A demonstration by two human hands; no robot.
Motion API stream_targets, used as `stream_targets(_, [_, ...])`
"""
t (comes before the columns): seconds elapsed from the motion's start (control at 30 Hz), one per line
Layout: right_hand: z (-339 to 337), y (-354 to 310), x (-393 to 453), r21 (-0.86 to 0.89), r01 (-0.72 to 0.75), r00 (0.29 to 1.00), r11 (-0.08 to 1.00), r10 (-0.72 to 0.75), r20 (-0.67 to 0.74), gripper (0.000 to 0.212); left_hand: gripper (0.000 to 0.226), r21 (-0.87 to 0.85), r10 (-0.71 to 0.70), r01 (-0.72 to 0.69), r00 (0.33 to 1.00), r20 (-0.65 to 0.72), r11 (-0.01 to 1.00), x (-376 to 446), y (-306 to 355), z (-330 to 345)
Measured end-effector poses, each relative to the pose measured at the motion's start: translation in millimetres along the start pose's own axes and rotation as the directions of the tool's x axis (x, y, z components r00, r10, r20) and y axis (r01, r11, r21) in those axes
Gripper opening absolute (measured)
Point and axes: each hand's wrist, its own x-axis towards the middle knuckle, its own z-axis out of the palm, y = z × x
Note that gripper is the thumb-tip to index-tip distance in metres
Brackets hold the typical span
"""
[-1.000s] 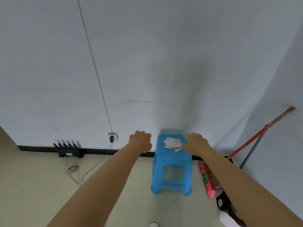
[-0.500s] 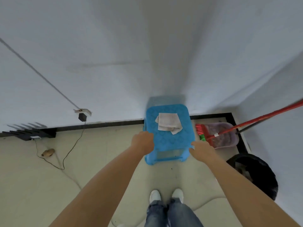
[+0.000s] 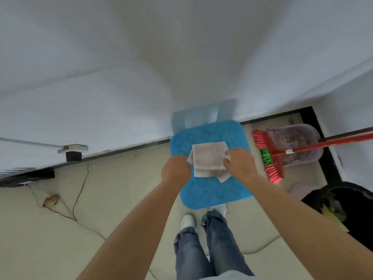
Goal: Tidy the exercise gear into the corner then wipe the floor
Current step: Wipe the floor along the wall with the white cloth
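I judge the step in hand to be picking up the cloth (image 3: 209, 159) so I can wipe the floor (image 3: 105, 199), and both my hands are on it: it lies folded near the middle of the blue stool (image 3: 212, 190), which stands against the wall with its far edge at the black skirting. My left hand (image 3: 176, 172) has its fingers curled at the cloth's left edge, and my right hand (image 3: 239, 163) is curled over the right edge; the fingertips are hidden under the knuckles, so I cannot tell for sure whether either pinch is closed on the fabric, though both appear to be gathering it. To do this well I should catch all the folded layers together, since a loose lower corner pokes out at the near right and could trail or unfold, and lift straight up so the light plastic stool does not shift with it. The cloth looks thin, soft and greyish, stained in patches, a limp rectangle of several plies. The stool top is a rounded square of glossy moulded plastic with a shallow embossed pattern, likely slick. Right of it, in the corner, a broom (image 3: 270, 158) with stiff red and green bristles rests over a translucent purplish dustpan (image 3: 298, 142), and a black bin (image 3: 347, 207) stands nearer me.
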Motion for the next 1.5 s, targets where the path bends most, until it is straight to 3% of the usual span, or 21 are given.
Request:
stream_targets(0.2, [26.9,-2.2,52.5,-0.011,-0.056,0.998,0.998,0.056,-0.006,0.047,0.039,-0.05,0.028,-0.027,1.0,0.003,0.998,67.2,11.1,32.7])
stream_targets(0.33, [38.8,-2.2,62.9,-0.005,-0.024,0.999,1.0,0.023,-0.036,0.043,0.047,-0.083,0.072,-0.077,0.995,-0.064,0.994,88.1,11.7,43.7])
stream_targets(0.5, [42.9,-1.3,63.6,0.114,-0.007,0.995,0.993,0.018,-0.095,0.034,0.032,-0.117,0.132,-0.146,0.984,-0.122,0.982,92.4,3.6,50.3])
stream_targets(0.63, [48.1,8.7,52.1,0.125,0.077,0.99,0.989,-0.061,-0.128,0.025,0.03,-0.215,0.187,-0.227,0.964,-0.191,0.95,66.1,-11.2,52.7])
stream_targets(0.8, [43.5,11.2,32.3,0.045,0.299,0.933,0.953,-0.281,-0.226,0.032,0.025,-0.365,0.225,-0.261,0.965,-0.138,0.894,23.5,-25.0,64.8])
stream_targets(0.9, [33.6,9.7,29.5,-0.086,0.391,0.902,0.916,-0.4,-0.161,0.029,0.023,-0.416,0.185,-0.218,0.976,-0.118,0.883,11.6,-31.3,67.4])
stream_targets(1.0, [10.6,7.0,20.8,-0.068,0.396,0.914,0.916,-0.4,-0.063,0.018,0.023,-0.434,0.171,-0.198,0.98,-0.1,0.879,6.6,-34.1,64.7])
stream_targets(1.17, [-1.3,16.0,5.2,-0.08,0.344,0.933,0.936,-0.33,0.145,0.029,0.028,-0.287,0.227,-0.25,0.967,-0.112,0.925,24.2,-22.0,53.9])
stream_targets(1.33, [3.2,21.1,15.5,0.002,0.192,0.976,0.981,-0.191,0.1,0.03,0.029,-0.114,0.266,-0.285,0.95,-0.163,0.952,76.8,9.9,43.4])
stream_targets(1.5, [10.0,27.4,29.4,0.09,0.114,0.993,0.989,-0.117,0.019,0.025,0.029,0.112,0.327,-0.322,0.945,-0.029,0.94,106.2,34.6,42.8])
